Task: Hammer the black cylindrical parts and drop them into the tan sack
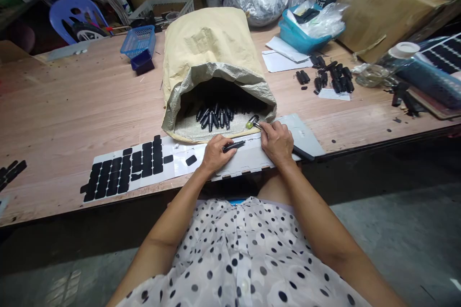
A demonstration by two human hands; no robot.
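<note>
My left hand (216, 153) is closed on a slim black part (234, 146) with a pointed end, holding it flat on a grey board (248, 156) at the table's front edge. My right hand (276, 141) grips a small hammer (303, 153). Its head, silver with a yellow-green face, sticks out to the left of the fingers, and the black handle comes out on the right. Just behind both hands lies a cream woven sack (212, 33), its mouth towards me. Several black pointed parts (216, 117) rest inside the opening; the sack's depth is dark.
Left of my hands is a sheet of black rounded pads (122, 170), with one loose pad (191, 159). Black parts (338, 76) are heaped at the right. Behind stand a blue basket (139, 41), a teal basin (306, 38) and a cardboard box (389, 14).
</note>
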